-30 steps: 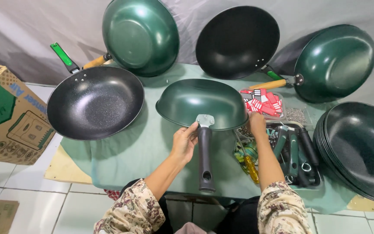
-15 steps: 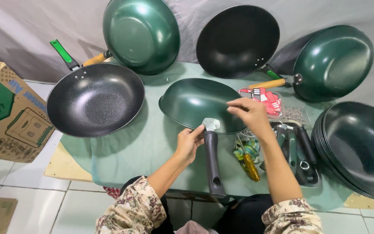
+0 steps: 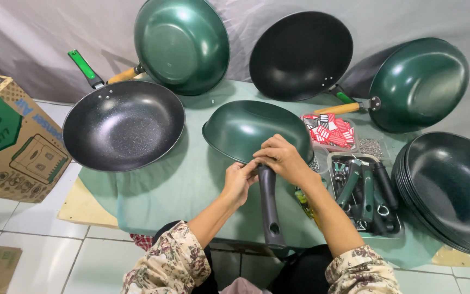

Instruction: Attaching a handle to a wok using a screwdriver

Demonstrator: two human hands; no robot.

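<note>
Left hand (image 3: 239,182) and right hand (image 3: 282,158) meet fingertip to fingertip, fingers curled, forearms angled inward.

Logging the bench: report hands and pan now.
Left hand and right hand both at handle joint of upturned green wok. Dark handle points toward person. Nothing blocking.

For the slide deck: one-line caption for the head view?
Both hands, left hand and right hand, meet where a dark handle joins an upturned green wok.

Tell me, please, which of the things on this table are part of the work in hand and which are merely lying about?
In hand:
left hand
right hand
upturned green wok
dark handle

Lying about:
black wok with green handle
stack of dark woks
tray of handles
cardboard box
</note>
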